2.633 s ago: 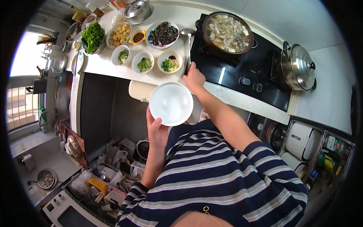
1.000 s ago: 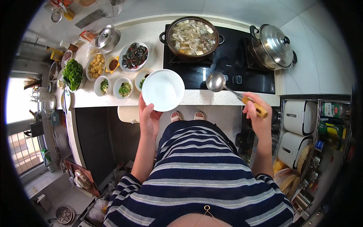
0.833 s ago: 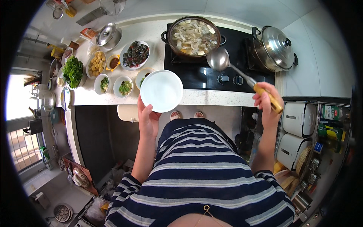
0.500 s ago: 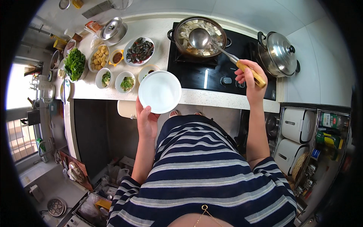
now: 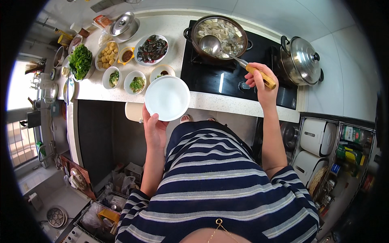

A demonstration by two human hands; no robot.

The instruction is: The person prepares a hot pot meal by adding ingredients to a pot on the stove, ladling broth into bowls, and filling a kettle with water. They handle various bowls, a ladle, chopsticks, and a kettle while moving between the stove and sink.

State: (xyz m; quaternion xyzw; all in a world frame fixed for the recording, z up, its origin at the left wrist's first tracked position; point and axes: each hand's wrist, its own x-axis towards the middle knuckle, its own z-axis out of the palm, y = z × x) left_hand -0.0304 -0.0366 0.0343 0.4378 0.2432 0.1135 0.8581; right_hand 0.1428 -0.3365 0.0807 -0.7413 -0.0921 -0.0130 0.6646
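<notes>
My left hand (image 5: 154, 126) is closed on the near edge of an empty white bowl (image 5: 167, 99), holding it just off the counter's front edge. Gripped by its wooden handle, a metal ladle (image 5: 210, 45) is in my right hand (image 5: 262, 83). The ladle's round bowl dips at the near left inside a dark-rimmed pot (image 5: 195, 30), over soup with pale chunks (image 5: 227, 35). That pot stands on the black cooktop (image 5: 202, 83). Partly behind the white bowl is a small seasoning bowl (image 5: 156, 72) with dark sauce in it.
Left on the counter (image 5: 178, 34) are two bowls of chopped greens (image 5: 137, 84), a plate of dark sliced eggs (image 5: 151, 50), golden cubes (image 5: 107, 55), red sauce (image 5: 127, 54) and leafy greens (image 5: 80, 61). A lidded steel pot (image 5: 304, 60) stands right of the cooktop; another (image 5: 124, 26) is at the back left.
The ladle has moved down and left within the pot, toward its near left side. My right hand has shifted slightly left and the white bowl has moved slightly left.
</notes>
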